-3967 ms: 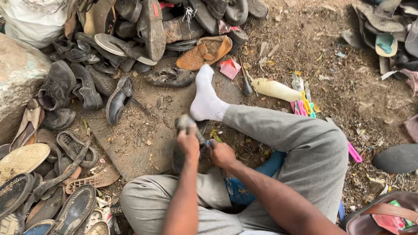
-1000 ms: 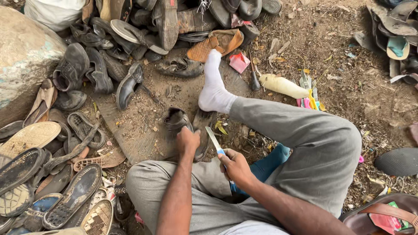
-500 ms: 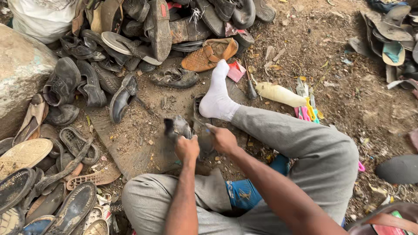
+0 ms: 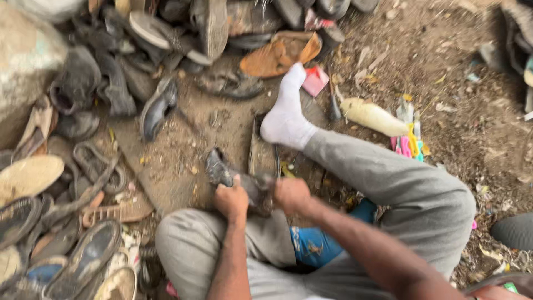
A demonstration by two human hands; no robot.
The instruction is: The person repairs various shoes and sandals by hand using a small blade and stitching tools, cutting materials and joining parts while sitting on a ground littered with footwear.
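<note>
Shoe point(image 4: 236, 180): one dark, worn piece, held low over the ground between the knees, just in front of the lap.
Long axis: runs from about 10 o'clock (free toe end) down to 4 o'clock, where it disappears between the two fists.
Left hand point(image 4: 232, 200): fist wrapped round the shoe's middle from below; the free end sticks out from this grip toward 10 o'clock.
Right hand point(image 4: 290, 194): curled shut at the shoe's 4 o'clock end, touching it; motion blur hides whether a tool sits in the fist, cannot tell.
Nearer hand: left sits closer to the free end; right is pressed against the near end.
Socked foot point(image 4: 286, 119): one, white, at 1 o'clock from the hands, resting on a dark sole point(image 4: 261, 158).
Bottle point(image 4: 373, 116): one, pale, at 2 o'clock.
Shoe pile point(image 4: 83, 111): many, from 7 round to 12 o'clock; too blurred to count.
Counts: two hands, one held shoe.
</note>
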